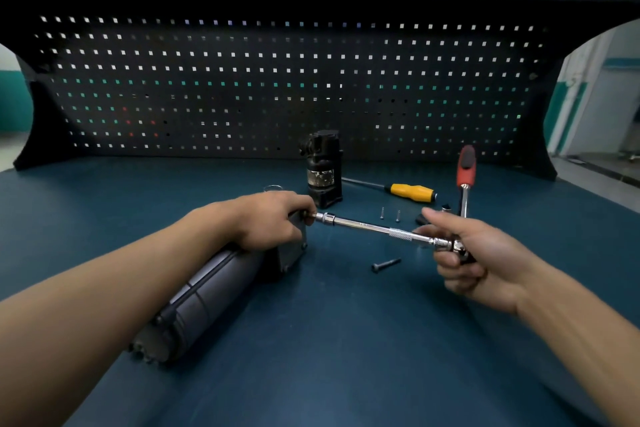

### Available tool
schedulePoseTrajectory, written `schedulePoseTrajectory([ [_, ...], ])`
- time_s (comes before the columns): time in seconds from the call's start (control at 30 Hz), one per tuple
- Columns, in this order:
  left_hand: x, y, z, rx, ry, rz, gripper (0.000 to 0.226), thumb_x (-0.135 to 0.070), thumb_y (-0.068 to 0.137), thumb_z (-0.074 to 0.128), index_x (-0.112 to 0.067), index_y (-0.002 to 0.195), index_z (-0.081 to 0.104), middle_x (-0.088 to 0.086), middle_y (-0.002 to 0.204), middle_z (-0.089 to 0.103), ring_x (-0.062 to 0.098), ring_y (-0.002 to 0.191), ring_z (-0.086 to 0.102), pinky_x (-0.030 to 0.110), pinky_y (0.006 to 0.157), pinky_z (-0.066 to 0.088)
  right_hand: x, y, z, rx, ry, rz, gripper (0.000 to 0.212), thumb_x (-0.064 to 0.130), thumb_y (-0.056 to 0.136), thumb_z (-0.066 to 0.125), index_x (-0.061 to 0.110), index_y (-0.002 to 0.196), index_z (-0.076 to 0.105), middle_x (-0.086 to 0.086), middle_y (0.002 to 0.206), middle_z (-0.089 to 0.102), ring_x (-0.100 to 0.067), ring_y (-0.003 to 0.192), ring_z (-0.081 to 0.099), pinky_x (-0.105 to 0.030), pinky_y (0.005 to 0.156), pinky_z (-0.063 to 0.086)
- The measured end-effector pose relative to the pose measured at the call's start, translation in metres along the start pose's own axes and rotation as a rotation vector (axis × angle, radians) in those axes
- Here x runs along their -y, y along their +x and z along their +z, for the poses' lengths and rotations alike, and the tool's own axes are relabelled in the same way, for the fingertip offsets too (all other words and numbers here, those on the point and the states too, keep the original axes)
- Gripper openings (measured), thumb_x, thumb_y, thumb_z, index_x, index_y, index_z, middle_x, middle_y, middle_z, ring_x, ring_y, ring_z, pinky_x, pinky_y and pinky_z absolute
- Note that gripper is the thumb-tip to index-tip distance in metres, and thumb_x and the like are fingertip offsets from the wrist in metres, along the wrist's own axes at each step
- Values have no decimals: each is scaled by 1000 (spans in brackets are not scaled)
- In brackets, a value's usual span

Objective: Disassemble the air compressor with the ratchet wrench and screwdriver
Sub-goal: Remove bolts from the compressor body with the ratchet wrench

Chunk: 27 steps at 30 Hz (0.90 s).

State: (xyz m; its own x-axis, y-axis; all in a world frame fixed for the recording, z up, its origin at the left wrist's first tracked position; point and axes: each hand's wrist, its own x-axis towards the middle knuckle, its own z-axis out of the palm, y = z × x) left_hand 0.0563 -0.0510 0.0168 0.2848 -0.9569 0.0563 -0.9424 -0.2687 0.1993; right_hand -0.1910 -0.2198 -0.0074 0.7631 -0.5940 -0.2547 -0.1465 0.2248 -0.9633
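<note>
Under my left fingers (277,222) the air compressor (207,288) lies gripped against the table (346,340) so it won't roll; right fingers (453,265) curl round the ratchet wrench (465,170) head, socket at its end face.

Compressor (207,291) lies on its side on the table (346,357), its dark cylinder pointing toward the near left. Left hand (273,218) grips its far end block, fingers curled over the top. Wrench (381,229): extension bar runs from that block to the right hand (481,263), socket end meeting the block at the left fingertips. Right hand's fingers curl round the ratchet head, thumb stretched forward; red handle stands upright behind it. Screwdriver (412,192), yellow handle, lies flat beyond the bar. Black part (323,170) stands upright before the pegboard (277,80). One bolt (386,264) lies loose on the bar's near side; two small screws (382,212) lie beyond it
</note>
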Motion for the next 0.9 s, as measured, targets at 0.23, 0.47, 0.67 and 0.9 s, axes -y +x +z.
schedulePoseTrajectory([
  [0.23,2,-1,-1,9,-12,-35,45,-20,87,62,-31,130,51,-5,119,54,17,111,50,36,99,40,-10,4,-3,-216,-550,-462,26,46,79,78,22,70,74,-1,51,52,-12,46,45,-27,52,38],
  [0.47,1,0,-1,19,-13,-36,33,-21,86,63,-31,116,56,-4,116,57,19,110,52,40,101,42,-12,9,-5,-261,-696,-757,9,33,85,77,29,76,78,-7,72,71,-29,74,64,-39,70,50],
  [0.67,1,0,-1,7,-17,-36,28,-22,85,63,-34,109,53,-4,110,57,20,104,52,39,95,43,-11,9,-4,-247,-709,-927,4,14,83,78,16,87,79,2,77,72,-10,72,64,-11,64,45],
  [0.9,1,-2,-1,9,-22,-53,41,-23,86,63,-35,124,52,-8,115,56,17,106,52,36,96,43,-13,13,-5,-245,-642,-950,10,6,82,80,12,90,80,11,75,71,6,76,63,-6,66,42],
])
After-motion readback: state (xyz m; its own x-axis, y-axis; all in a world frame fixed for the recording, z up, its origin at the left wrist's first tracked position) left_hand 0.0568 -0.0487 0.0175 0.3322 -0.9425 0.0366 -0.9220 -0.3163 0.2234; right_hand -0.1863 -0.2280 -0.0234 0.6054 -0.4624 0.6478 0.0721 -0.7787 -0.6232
